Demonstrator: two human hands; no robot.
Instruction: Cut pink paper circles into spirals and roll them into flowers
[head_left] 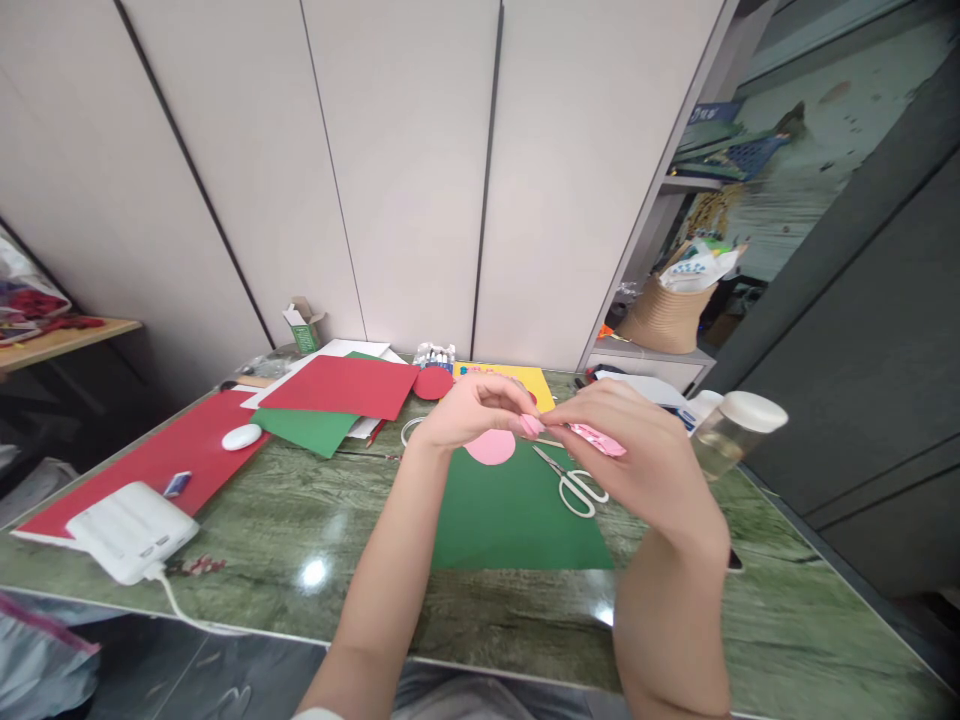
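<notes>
Both hands are raised over the table, meeting at a pink folded strip (598, 438) that looks like paper. My left hand (484, 405) pinches its left end between thumb and fingers. My right hand (637, 450) is closed on the same pink piece, part of which shows between its fingers; the rest is hidden. Below them, a green sheet (517, 520) lies on the table with a pink paper circle (492, 447) on it. White-handled scissors (577, 490) rest on the green sheet, near my right hand, blades slightly apart.
Red sheets (341, 385), a white power adapter (131, 530) with a cable and a white oval object (241, 437) lie left. A red circle (433, 382) and yellow sheet (536, 380) are behind my hands. A lidded clear container (731, 440) stands right.
</notes>
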